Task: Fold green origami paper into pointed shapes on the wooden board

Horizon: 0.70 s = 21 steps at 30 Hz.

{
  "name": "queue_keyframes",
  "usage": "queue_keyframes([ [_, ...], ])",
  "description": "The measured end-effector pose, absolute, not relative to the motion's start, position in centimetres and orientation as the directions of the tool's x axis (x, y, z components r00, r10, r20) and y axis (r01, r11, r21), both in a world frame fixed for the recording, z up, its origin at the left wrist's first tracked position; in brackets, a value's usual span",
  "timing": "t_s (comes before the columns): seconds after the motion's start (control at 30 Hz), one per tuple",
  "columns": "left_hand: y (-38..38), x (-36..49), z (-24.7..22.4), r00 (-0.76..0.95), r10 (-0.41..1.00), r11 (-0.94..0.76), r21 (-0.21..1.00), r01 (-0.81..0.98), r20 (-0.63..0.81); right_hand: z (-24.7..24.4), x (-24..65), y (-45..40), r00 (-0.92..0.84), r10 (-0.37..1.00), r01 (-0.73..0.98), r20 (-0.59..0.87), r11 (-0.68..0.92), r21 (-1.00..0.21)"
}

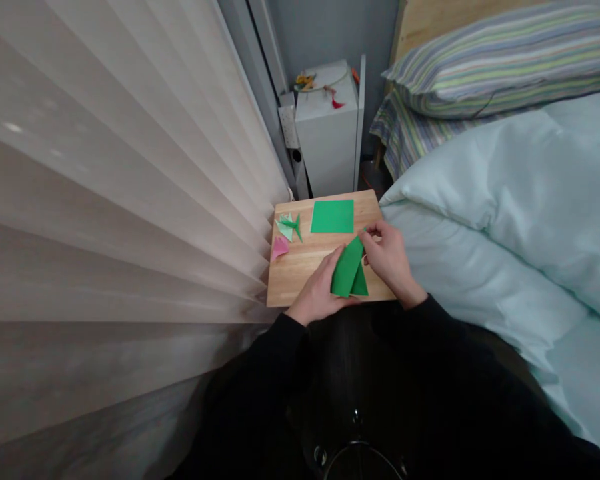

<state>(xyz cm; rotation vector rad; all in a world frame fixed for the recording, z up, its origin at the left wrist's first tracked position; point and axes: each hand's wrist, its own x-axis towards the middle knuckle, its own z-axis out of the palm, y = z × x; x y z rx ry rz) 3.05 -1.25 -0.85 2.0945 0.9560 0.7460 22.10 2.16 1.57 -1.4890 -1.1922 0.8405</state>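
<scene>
A folded green paper (347, 268) is between my two hands over the front right part of a small wooden table (300, 267). My left hand (321, 291) holds its left and lower edge, the thumb lying along the side. With thumb and index finger pinched, my right hand (387, 255) grips the pointed upper corner. A flap spreads out at the paper's lower right. Behind it lies a flat stack of green paper (333, 217).
Folded green pieces (289, 227) and a pink one (280, 247) lie at the table's left. A pleated curtain (180, 167) borders the left side, a bed with a pale quilt (480, 220) the right. A white cabinet (327, 140) stands behind.
</scene>
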Motion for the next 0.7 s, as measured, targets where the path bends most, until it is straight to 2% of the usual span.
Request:
queue_keyframes([
  [0.13,-0.9,4.2,-0.8,0.447,0.873,-0.373,0.859,0.351,0.196,1.7,22.0,2.5,0.221,0.975,0.166,0.017,-0.02,-0.986],
  [0.23,0.3,4.2,-1.1,0.259,0.953,-0.226,0.937,0.267,0.156,1.8,22.6,3.0,0.066,0.998,0.175,0.006,-0.005,-0.985],
  [0.3,1.2,4.3,-1.3,0.129,0.99,-0.072,0.989,0.129,0.055,1.8,23.1,3.2,-0.058,0.998,0.249,0.031,0.044,-0.967],
  [0.37,2.0,4.5,-1.5,0.038,0.995,0.092,0.991,-0.097,-0.089,1.6,23.7,3.2,-0.151,0.987,0.328,0.055,0.103,-0.939],
  [0.43,2.6,4.6,-1.5,0.043,0.983,0.182,0.95,-0.254,-0.177,1.4,24.5,3.2,-0.21,0.975,0.392,0.072,0.151,-0.908],
  [0.53,3.3,4.1,-1.4,0.071,0.961,0.275,0.882,-0.384,-0.269,1.0,25.9,3.2,-0.249,0.966,0.425,0.067,0.171,-0.889],
  [0.63,3.8,2.6,-1.6,0.077,0.946,0.318,0.864,-0.39,-0.314,0.5,27.0,3.6,-0.278,0.961,0.352,0.011,0.113,-0.929],
  [0.7,4.0,1.4,-1.9,0.149,0.932,0.363,0.864,-0.348,-0.331,0.0,27.4,3.9,-0.276,0.96,0.281,-0.042,0.039,-0.959],
])
